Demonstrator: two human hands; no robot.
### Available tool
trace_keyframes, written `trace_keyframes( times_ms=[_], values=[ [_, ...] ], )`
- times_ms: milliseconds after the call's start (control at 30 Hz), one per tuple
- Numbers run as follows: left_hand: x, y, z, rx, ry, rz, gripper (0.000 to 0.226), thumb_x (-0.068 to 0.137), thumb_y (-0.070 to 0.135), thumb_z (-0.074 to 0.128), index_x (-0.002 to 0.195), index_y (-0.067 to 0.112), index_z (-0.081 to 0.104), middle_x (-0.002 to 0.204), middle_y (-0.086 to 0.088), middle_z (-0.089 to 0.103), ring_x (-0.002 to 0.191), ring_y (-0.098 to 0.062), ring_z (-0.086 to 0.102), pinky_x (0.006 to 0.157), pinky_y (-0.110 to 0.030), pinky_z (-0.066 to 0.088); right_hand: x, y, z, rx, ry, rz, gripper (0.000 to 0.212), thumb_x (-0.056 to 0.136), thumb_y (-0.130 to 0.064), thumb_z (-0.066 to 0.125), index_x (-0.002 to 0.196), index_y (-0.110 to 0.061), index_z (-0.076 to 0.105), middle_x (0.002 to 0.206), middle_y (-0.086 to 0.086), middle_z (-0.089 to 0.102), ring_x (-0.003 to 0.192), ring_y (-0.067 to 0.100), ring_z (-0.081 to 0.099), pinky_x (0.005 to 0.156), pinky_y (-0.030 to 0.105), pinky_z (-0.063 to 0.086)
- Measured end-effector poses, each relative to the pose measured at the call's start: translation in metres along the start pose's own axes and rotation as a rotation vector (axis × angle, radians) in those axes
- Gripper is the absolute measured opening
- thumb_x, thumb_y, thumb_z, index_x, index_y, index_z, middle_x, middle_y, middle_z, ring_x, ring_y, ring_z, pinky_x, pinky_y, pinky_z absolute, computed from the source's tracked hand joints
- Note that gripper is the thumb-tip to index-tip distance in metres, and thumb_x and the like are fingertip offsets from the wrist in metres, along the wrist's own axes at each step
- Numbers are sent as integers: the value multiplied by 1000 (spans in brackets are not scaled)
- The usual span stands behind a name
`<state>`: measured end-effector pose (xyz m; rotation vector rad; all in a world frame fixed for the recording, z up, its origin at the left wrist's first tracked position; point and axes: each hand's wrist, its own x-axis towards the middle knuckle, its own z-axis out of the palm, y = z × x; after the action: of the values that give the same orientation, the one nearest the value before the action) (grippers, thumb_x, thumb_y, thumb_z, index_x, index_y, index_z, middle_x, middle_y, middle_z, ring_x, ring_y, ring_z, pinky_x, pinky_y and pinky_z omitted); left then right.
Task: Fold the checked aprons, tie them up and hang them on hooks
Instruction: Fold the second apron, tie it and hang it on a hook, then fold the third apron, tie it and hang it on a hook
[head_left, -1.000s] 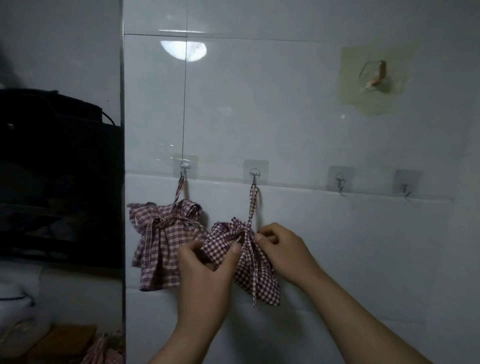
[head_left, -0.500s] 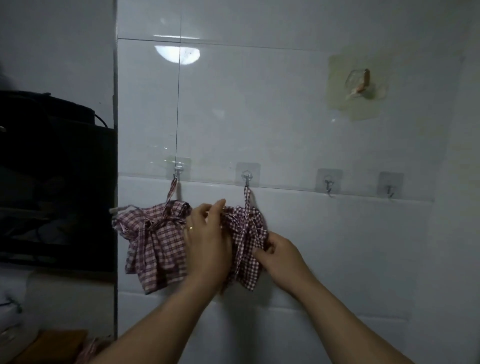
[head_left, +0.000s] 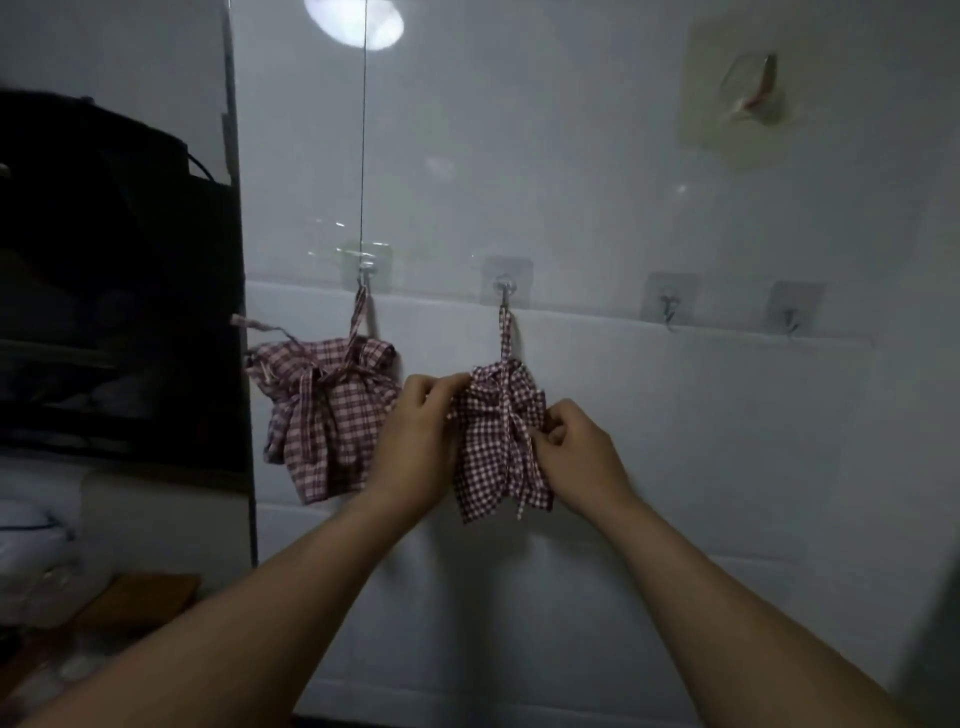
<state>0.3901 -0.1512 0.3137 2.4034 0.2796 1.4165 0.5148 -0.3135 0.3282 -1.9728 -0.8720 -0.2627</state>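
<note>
Two tied-up red-and-white checked aprons hang by their straps on a white tiled wall. The left apron bundle (head_left: 324, 415) hangs from the leftmost hook (head_left: 365, 270). The right apron bundle (head_left: 493, 452) hangs from the second hook (head_left: 504, 287). My left hand (head_left: 418, 441) pinches the upper left edge of the right bundle. My right hand (head_left: 574, 457) pinches its right side near the tie. Both hands flank this bundle.
Two bare adhesive hooks (head_left: 670, 304) (head_left: 792, 314) sit further right on the same line. A higher hook (head_left: 756, 91) is stuck at the upper right. A dark shelf unit (head_left: 119, 291) stands left of the wall edge. Folded white items (head_left: 36, 525) and a wooden board (head_left: 130, 597) lie below it.
My left hand shifted from covering the bundle's front to pinching its upper left edge. My right hand rose to the bundle's right side. The bundle now hangs straighter.
</note>
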Motion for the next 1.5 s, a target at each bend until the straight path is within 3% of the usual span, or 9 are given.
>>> trace_keyframes(
  times_ms=[167,333,467,700,867,1033,1200,1333,1500],
  values=[
    [-14,12,-7,12,-14,-18,60,93,10,67,148,20,47,136,-3,50,120,-21,54,101,-35,48,-5,-3,-10,-37,-45,-44,24,95,-40,66,94,-17,60,81,-4,66,79,15,62,72,33,48],
    [-23,18,-8,43,-15,-29,43,90,10,70,129,12,54,130,-7,56,118,-26,57,100,-41,50,-4,1,-9,-71,-139,-44,23,94,-44,61,91,-21,59,91,4,71,87,26,66,76,35,52],
    [-30,25,-9,192,-119,-11,30,90,12,69,119,6,64,150,-14,44,132,-35,52,104,-46,50,-7,-2,-9,-72,-168,-66,22,95,-43,59,94,-21,59,97,6,71,89,26,64,68,33,44],
    [-22,34,-24,282,-239,-65,40,96,15,59,136,15,64,167,-7,30,144,-30,45,107,-45,50,-6,5,-7,-33,-146,-70,22,96,-39,58,87,-19,56,79,-3,60,77,22,57,56,28,34],
    [-38,34,-26,282,-290,-62,53,97,10,56,149,15,54,172,-6,18,151,-31,36,113,-44,45,-26,9,-1,21,-142,-10,32,98,-46,56,90,-15,61,82,-5,63,82,20,60,61,32,37],
    [-69,27,-50,212,-257,-13,39,96,12,61,134,12,62,149,-11,45,128,-32,54,99,-44,54,-68,-3,-1,52,93,110,38,104,-52,45,97,-15,55,104,9,68,98,30,62,74,36,40],
    [-124,-6,-80,139,-372,-100,26,97,18,59,122,18,64,118,-6,64,103,-28,62,83,-39,52,-149,-2,36,-35,326,197,23,98,-31,58,86,-12,54,89,17,68,86,40,61,66,38,33],
    [-203,-46,-106,163,-533,-296,18,98,26,57,113,23,68,107,-4,74,97,-29,66,75,-34,48,-213,-1,104,-134,-131,133,42,99,-39,58,73,-7,59,70,6,64,70,24,58,60,36,37],
    [-330,-123,-146,163,-768,-567,13,96,30,57,97,22,68,103,-6,74,96,-30,68,78,-33,52,-275,-13,196,-225,-952,52,16,94,-33,70,82,-22,73,85,-10,73,82,6,66,80,26,51]
  ],
)
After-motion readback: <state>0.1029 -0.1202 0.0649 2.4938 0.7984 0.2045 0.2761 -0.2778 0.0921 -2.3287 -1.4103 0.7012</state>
